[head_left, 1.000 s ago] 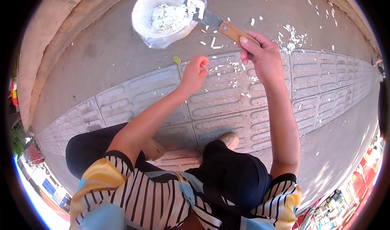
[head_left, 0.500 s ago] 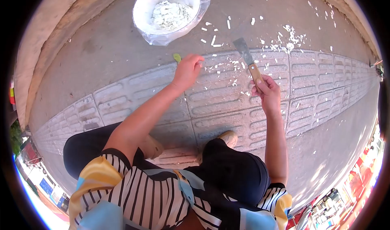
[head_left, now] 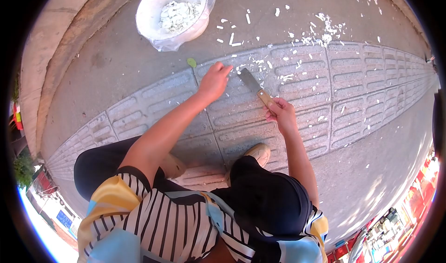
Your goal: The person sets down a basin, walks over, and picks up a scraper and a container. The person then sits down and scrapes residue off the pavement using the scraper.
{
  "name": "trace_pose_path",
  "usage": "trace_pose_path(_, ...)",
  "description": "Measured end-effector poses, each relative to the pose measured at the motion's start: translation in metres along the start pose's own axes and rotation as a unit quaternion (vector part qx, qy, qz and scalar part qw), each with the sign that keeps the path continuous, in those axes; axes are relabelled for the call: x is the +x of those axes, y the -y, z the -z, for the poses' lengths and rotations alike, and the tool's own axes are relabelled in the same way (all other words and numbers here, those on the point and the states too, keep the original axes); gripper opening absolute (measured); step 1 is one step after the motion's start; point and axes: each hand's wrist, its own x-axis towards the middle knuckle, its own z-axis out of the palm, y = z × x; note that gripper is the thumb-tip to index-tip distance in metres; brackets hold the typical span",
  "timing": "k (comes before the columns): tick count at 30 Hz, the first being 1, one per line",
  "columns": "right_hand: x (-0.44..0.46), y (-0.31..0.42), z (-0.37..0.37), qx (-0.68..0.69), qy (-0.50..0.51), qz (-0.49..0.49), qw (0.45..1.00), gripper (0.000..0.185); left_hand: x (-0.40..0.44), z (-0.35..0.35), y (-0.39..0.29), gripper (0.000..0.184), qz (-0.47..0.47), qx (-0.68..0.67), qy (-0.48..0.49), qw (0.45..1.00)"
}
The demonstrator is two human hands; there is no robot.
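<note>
My right hand (head_left: 282, 113) grips the wooden handle of a scraper (head_left: 253, 82), whose metal blade points up and left above the ridged paving. Just left of the blade, my left hand (head_left: 215, 81) is closed over the paving, with its fingertips bent together; anything inside it is hidden. A white bucket (head_left: 147, 13) lined with clear plastic stands at the upper left and holds white flakes (head_left: 179, 16). More white scraps (head_left: 327, 30) lie scattered on the ground right of the bucket and over the paving.
A green leaf (head_left: 192, 62) lies between the bucket and my left hand. Ridged paving slabs (head_left: 297, 68) cross the grey ground. A stone curb (head_left: 55, 40) runs along the left side. My shoe (head_left: 259, 154) rests on the slabs below.
The scraper has moved from over the bucket down to the paving, and its blade now points toward my left hand. The flakes on the blade are gone. My left hand stays closed, shifted slightly left.
</note>
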Motion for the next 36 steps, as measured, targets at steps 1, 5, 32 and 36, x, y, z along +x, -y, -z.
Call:
trace_pose_path(1, 0.003, 0.0, -0.001, -0.004, 0.005, 0.001, 1.0, 0.02, 0.0, -0.001, 0.0, 0.038, 0.003, 0.003, 0.003, 1.0)
trace_pose_path(5, 0.012, -0.009, -0.003, -0.002, 0.014, 0.004, 1.0, 0.019, 0.001, -0.005, -0.004, 0.039, 0.009, 0.01, 0.012, 1.0)
trace_pose_path(32, 0.017, -0.018, -0.01, -0.008, 0.007, -0.005, 1.0, 0.023, -0.005, -0.01, -0.01, 0.041, 0.0, -0.05, -0.004, 0.999)
trace_pose_path(36, 0.018, -0.018, -0.007, -0.015, 0.015, -0.006, 1.0, 0.022, -0.008, -0.009, -0.004, 0.041, 0.014, -0.004, -0.038, 0.999)
